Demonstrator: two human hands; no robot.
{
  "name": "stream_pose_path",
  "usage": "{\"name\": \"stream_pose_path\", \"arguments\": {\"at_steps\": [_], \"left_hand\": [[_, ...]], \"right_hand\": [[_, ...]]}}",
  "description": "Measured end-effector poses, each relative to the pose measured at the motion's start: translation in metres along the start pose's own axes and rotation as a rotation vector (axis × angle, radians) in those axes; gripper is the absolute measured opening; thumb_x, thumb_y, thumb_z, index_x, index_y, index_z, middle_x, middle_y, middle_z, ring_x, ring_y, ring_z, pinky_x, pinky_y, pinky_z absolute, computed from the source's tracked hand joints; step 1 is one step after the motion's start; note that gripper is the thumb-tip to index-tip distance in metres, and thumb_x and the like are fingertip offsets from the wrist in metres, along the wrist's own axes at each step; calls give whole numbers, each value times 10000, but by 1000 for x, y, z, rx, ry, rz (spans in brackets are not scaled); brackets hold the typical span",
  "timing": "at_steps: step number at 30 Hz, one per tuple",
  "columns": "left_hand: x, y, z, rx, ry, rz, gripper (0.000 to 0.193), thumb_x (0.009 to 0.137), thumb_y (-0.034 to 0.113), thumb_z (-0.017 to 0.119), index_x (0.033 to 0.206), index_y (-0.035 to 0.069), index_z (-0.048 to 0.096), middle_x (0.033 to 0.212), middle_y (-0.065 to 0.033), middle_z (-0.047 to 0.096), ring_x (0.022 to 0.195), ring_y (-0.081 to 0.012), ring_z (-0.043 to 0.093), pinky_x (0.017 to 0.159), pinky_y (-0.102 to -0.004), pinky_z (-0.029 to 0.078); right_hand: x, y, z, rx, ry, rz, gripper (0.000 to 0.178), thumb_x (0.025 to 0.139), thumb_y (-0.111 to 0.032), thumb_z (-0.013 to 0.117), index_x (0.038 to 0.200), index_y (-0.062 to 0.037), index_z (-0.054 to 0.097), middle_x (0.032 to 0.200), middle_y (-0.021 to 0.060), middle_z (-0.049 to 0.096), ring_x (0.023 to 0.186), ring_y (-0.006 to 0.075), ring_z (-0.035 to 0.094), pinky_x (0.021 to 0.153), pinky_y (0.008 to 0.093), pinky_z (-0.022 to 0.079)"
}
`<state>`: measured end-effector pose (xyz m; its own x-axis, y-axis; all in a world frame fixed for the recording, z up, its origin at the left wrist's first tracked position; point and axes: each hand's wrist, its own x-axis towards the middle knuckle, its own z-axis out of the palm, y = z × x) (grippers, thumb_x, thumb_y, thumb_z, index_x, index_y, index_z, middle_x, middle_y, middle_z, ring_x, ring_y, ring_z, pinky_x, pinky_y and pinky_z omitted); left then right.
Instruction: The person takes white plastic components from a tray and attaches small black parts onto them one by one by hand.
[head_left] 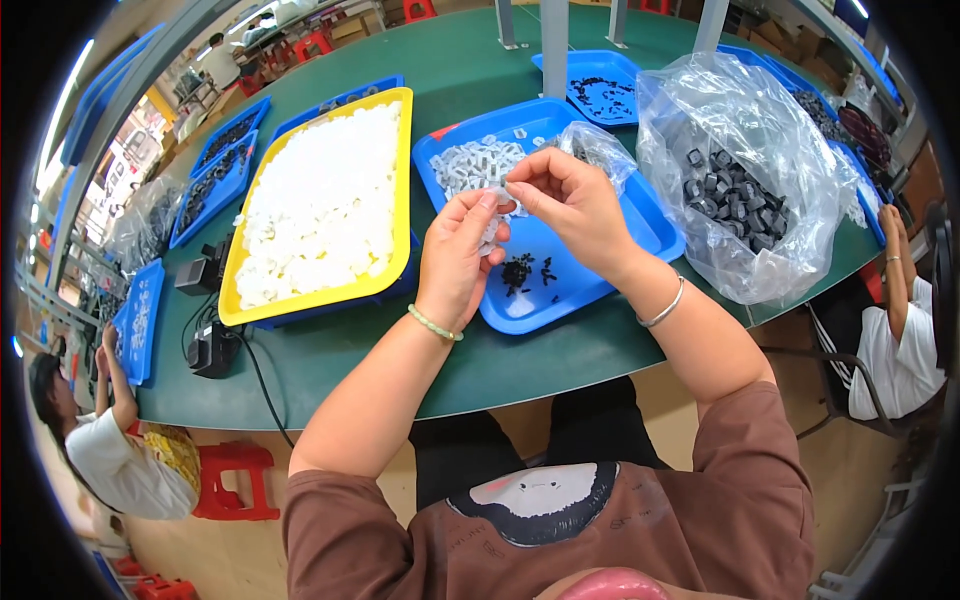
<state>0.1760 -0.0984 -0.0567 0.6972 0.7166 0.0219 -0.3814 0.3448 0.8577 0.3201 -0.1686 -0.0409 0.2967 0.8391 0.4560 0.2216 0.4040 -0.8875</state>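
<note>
Both hands meet over the blue tray [640, 215], pinching one small white plastic part [497, 213] between them: the left hand [458, 255] grips it from 7 o'clock, the right hand [570, 200] from 2 o'clock. The part's long axis is too hidden to tell. The white heap [468, 163] lies at 11 o'clock, nearer the left hand; the black bits [525, 272] lie at 5 o'clock.

One yellow tray [404, 190], two clear bags [745, 150], and two red stools [232, 482] in view.
</note>
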Motion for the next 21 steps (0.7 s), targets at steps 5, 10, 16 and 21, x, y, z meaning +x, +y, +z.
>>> {"name": "stream_pose_path", "arguments": {"at_steps": [5,10,16,21], "left_hand": [[-1,-1,2,7,48,26,178,935,202,586,1036,56,596,973,-47,635,732,-53,530,557,-188,410],[-1,-3,1,2,81,56,182,928,191,597,1036,45,604,968,-50,645,731,-55,528,556,-186,406],[-2,-6,1,10,45,51,218,915,210,613,1072,59,622,999,-17,645,739,-50,514,573,-185,379],[0,-7,1,19,63,82,232,912,207,620,1077,45,619,1013,-21,640,756,-51,516,577,-183,383]], "right_hand": [[0,2,1,-93,77,-86,77,855,-48,639,915,-2,626,836,33,651,739,87,614,671,226,501],[0,1,2,-187,77,-163,82,833,-41,641,905,-2,630,866,48,616,757,113,612,648,233,499],[0,3,6,-230,106,-159,63,821,-47,644,867,-5,637,874,52,595,781,135,606,638,241,497],[2,3,3,-322,64,-202,64,829,-57,643,863,-4,634,879,57,601,768,135,595,627,247,495]]}}
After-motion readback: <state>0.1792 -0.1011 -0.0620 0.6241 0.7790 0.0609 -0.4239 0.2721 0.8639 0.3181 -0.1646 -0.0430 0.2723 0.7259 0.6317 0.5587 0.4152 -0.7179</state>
